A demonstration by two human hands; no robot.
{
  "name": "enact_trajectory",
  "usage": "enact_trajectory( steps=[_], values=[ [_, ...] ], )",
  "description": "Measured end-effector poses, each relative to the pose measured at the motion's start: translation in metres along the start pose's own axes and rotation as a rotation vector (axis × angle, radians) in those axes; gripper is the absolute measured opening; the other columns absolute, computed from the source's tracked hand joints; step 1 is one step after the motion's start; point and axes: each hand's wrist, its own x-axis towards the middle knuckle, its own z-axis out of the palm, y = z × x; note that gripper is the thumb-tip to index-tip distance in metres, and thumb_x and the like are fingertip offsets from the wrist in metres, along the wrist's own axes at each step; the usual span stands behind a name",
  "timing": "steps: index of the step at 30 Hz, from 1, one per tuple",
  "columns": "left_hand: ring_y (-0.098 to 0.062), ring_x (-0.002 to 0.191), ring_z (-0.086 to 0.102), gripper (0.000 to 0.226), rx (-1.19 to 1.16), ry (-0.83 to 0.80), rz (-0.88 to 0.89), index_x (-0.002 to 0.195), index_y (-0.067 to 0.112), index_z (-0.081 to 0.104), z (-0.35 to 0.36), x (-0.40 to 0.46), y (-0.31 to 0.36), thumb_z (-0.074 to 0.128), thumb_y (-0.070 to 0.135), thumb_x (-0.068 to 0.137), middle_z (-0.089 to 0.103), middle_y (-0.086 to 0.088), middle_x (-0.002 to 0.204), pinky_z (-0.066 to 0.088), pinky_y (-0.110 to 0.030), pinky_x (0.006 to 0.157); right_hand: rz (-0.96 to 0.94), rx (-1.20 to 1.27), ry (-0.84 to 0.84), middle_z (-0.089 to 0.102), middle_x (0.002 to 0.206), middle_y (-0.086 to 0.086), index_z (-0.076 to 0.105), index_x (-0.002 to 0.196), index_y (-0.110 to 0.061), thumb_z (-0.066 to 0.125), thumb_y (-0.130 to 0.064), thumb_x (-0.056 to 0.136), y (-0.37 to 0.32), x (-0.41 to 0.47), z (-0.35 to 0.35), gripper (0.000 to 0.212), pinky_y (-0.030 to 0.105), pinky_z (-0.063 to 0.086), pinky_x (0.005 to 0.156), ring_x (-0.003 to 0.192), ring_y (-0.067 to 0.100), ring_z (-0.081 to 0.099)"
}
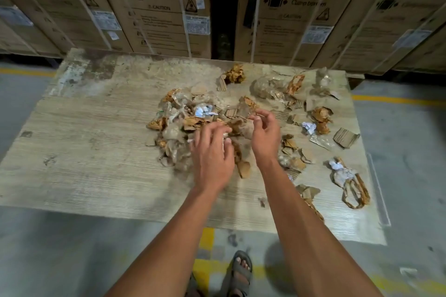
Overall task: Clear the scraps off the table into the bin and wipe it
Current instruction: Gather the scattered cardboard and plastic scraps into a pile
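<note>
Listing from the table (pixel 79 142), a worn, pale wood-grain top with grey flooring around it.

Scrap heap (pixel 183 123): crumpled brown paper, torn corrugated card, clear plastic film and a white-blue wrapper, piled at the table's middle.

Left hand (pixel 212 152): palm down on the near right side of the heap, fingers spread and lightly bent, pressing into the scraps; whether anything is gripped cannot be told.

Right hand (pixel 264 134): just right of the left hand, raised slightly over the heap's right edge, thumb and forefinger close together at the tip; whether a scrap is pinched cannot be told.

Loose scraps (pixel 321 119): scattered over the table's right half, apart from the heap, including a crumpled white paper ball (pixel 309 127), a corrugated card piece (pixel 345 138) and a plastic film bundle (pixel 265 87) toward the far edge.

Paper loop strip (pixel 354 191): near the table's right front corner.

Cartons (pixel 301 12): strapped cardboard boxes printed "WASHING MACHINE", standing in a row behind the table's far edge.

Sandalled foot (pixel 240 272): on the floor below the table's near edge, beside yellow floor markings (pixel 206 239).
</note>
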Motion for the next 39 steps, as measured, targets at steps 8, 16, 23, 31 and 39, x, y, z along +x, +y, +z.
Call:
enact_trajectory(
  steps=[8, 16, 23, 31, 39],
  values=[
    [-0.018, 0.165, 0.021, 0.094, 0.016, -0.480, 0.119, 0.173, 0.031, 0.019, 0.062, -0.123, 0.064, 0.033, 0.088, 0.101, 0.020, 0.006, 0.180, 0.022, -0.048, 0.133, -0.232, -0.558, 0.263, 0.067, 0.126, 0.000, 0.068, 0.130, -0.020, 0.060, -0.017, 0.107, 0.035, -0.004, -0.142, 0.024, 0.025, 0.036, 0.101, 0.125, 0.022, 0.056],
    [-0.031, 0.170, -0.004, 0.094, 0.255, -0.586, 0.223, 0.176, 0.032, 0.009, 0.120, -0.146, 0.085, 0.033, 0.083, 0.100, -0.007, 0.000, 0.185, 0.011, -0.063, 0.133, -0.071, -0.823, 0.351, 0.053, 0.158, 0.009, 0.053, 0.152, -0.019, 0.056, -0.039, 0.108, 0.098, -0.010, -0.224, 0.048, 0.060, 0.032, 0.126, 0.151, 0.033, 0.043],
    [-0.035, 0.167, 0.010, 0.087, 0.282, -0.512, 0.175, 0.169, 0.026, 0.027, 0.138, -0.112, 0.086, 0.039, 0.076, 0.099, 0.006, -0.008, 0.182, 0.016, -0.060, 0.134, -0.007, -0.824, 0.205, 0.034, 0.176, 0.008, 0.036, 0.168, -0.018, 0.025, -0.055, 0.113, 0.112, -0.017, -0.210, 0.067, 0.055, 0.014, 0.136, 0.165, 0.028, 0.024],
    [-0.035, 0.169, -0.001, 0.107, 0.274, -0.439, 0.209, 0.175, 0.030, 0.008, 0.138, -0.074, 0.090, 0.048, 0.084, 0.091, -0.005, -0.012, 0.182, 0.003, -0.060, 0.136, -0.169, -0.402, 0.215, 0.052, 0.161, 0.004, 0.046, 0.161, -0.017, 0.035, -0.039, 0.119, 0.075, 0.016, -0.205, 0.049, 0.042, 0.040, 0.124, 0.148, 0.015, 0.045],
    [-0.039, 0.169, -0.012, 0.116, 0.375, -0.468, 0.231, 0.174, 0.041, -0.002, 0.157, -0.061, 0.085, 0.036, 0.102, 0.084, -0.016, -0.012, 0.182, 0.006, -0.069, 0.132, -0.135, -0.835, 0.088, 0.024, 0.178, 0.013, 0.024, 0.172, -0.020, 0.026, -0.063, 0.114, 0.090, 0.107, -0.214, 0.072, 0.058, 0.013, 0.135, 0.165, 0.033, 0.019]
  ],
)
